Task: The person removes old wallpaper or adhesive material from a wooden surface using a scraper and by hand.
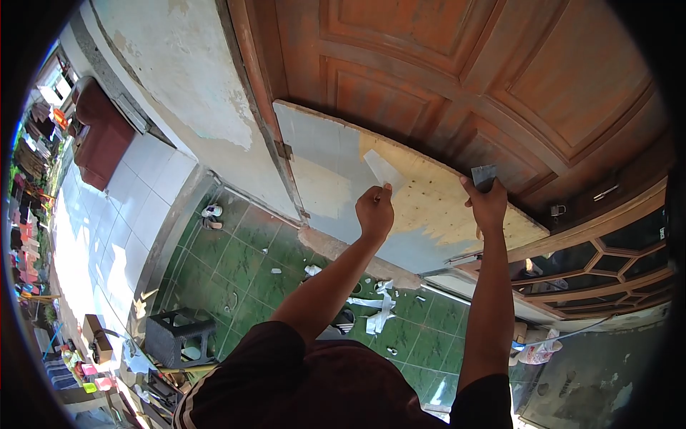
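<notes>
A low wooden panel (325, 182), part grey and part bare yellowish wood, stands across the doorway before a brown carved door (400, 93). My left hand (375, 211) is closed in a pinch on a whitish strip (382, 169) that lies over the panel's face. My right hand (487, 204) is at the panel's top edge, closed around a scraper whose dark flat blade (484, 174) points up. Its fingers wrap the handle, which is mostly hidden.
Torn white scraps (379, 311) litter the green tiled floor (250, 268). A black stool (180, 336) stands at lower left, shoes (212, 216) by the wall, a maroon sofa (107, 132) at far left. Wood-framed glass (600, 264) and a bag (539, 348) are at right.
</notes>
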Demonstrator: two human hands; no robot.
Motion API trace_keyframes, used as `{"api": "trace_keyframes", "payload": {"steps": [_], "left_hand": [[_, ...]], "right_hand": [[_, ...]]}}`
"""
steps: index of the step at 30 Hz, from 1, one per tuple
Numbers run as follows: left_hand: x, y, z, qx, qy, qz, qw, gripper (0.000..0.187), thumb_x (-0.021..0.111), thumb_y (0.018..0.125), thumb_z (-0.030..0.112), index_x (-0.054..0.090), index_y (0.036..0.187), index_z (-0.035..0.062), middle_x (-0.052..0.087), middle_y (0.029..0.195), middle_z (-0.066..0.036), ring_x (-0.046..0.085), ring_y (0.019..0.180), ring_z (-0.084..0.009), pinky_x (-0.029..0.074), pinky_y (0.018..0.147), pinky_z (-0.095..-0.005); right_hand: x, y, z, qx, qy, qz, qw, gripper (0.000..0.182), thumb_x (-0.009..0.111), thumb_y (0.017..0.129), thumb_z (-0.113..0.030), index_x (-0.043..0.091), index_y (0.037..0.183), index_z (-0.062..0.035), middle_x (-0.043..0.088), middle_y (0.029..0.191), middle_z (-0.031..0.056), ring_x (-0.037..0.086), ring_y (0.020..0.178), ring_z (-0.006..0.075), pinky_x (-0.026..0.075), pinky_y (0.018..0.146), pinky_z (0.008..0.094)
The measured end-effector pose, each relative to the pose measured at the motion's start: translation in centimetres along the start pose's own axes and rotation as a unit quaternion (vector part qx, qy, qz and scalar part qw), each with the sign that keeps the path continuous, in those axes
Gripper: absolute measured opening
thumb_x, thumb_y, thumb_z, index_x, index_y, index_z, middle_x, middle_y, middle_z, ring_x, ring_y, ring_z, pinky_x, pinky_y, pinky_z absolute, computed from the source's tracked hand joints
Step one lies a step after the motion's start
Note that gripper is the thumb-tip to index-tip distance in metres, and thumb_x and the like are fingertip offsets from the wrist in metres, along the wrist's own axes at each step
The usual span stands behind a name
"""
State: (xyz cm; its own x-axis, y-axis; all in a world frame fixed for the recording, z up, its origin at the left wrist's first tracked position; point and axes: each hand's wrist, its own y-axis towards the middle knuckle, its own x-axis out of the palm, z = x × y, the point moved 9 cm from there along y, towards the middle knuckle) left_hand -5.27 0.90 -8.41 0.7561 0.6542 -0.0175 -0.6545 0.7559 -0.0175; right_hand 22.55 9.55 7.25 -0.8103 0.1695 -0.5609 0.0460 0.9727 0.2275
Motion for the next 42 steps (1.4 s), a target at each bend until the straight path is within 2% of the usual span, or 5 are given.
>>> {"api": "trace_keyframes", "payload": {"steps": [14, 20, 26, 32, 42], "left_hand": [[-0.8, -2.5, -3.3, -0.032, -0.008, 0.010, 0.999, 0.040, 0.069, 0.103, 0.029, 0.072, 0.083, -0.0053, 0.062, 0.067, -0.007, 0.051, 0.065, -0.0148, 0.042, 0.063, -0.0357], [-1.6, -3.2, -4.2, -0.027, -0.020, 0.013, 0.999, 0.041, 0.069, 0.103, 0.030, 0.069, 0.083, -0.0059, 0.057, 0.064, -0.014, 0.048, 0.062, -0.0192, 0.041, 0.062, -0.0390], [-2.1, -4.5, -6.1, -0.071, -0.033, -0.001, 0.997, 0.037, 0.069, 0.103, 0.027, 0.074, 0.087, -0.0053, 0.065, 0.072, -0.006, 0.056, 0.069, -0.0137, 0.043, 0.068, -0.0334], [-3.3, -6.2, -8.1, -0.069, -0.031, 0.024, 0.997, 0.039, 0.070, 0.103, 0.027, 0.069, 0.082, -0.0053, 0.056, 0.063, -0.011, 0.049, 0.062, -0.0165, 0.041, 0.062, -0.0383], [-4.6, -9.1, -11.4, -0.114, -0.051, 0.018, 0.992, 0.039, 0.070, 0.103, 0.028, 0.071, 0.083, -0.0046, 0.060, 0.064, -0.008, 0.053, 0.062, -0.0149, 0.042, 0.061, -0.0376]], "right_hand": [[0.1, 0.2, 0.3, -0.009, 0.006, 0.006, 1.000, 0.055, 0.093, 0.082, -0.046, 0.061, 0.089, -0.0012, 0.067, 0.069, 0.0080, 0.069, 0.054, 0.0174, 0.054, 0.054, 0.0326], [0.2, 0.2, 0.6, 0.004, 0.005, 0.001, 1.000, 0.055, 0.093, 0.082, -0.044, 0.062, 0.092, -0.0005, 0.068, 0.072, 0.0082, 0.069, 0.055, 0.0169, 0.054, 0.055, 0.0317], [0.2, 0.2, 0.6, -0.003, 0.012, 0.002, 1.000, 0.055, 0.093, 0.082, -0.044, 0.062, 0.093, 0.0001, 0.068, 0.073, 0.0078, 0.068, 0.055, 0.0166, 0.055, 0.056, 0.0322], [0.2, 0.2, 0.7, 0.009, 0.006, -0.003, 1.000, 0.056, 0.093, 0.082, -0.045, 0.063, 0.094, 0.0007, 0.068, 0.072, 0.0077, 0.068, 0.055, 0.0164, 0.055, 0.056, 0.0320], [0.3, 0.2, 0.1, -0.014, 0.004, 0.002, 1.000, 0.048, 0.092, 0.085, -0.039, 0.061, 0.088, -0.0023, 0.064, 0.070, 0.0048, 0.064, 0.053, 0.0135, 0.052, 0.053, 0.0295]]}}
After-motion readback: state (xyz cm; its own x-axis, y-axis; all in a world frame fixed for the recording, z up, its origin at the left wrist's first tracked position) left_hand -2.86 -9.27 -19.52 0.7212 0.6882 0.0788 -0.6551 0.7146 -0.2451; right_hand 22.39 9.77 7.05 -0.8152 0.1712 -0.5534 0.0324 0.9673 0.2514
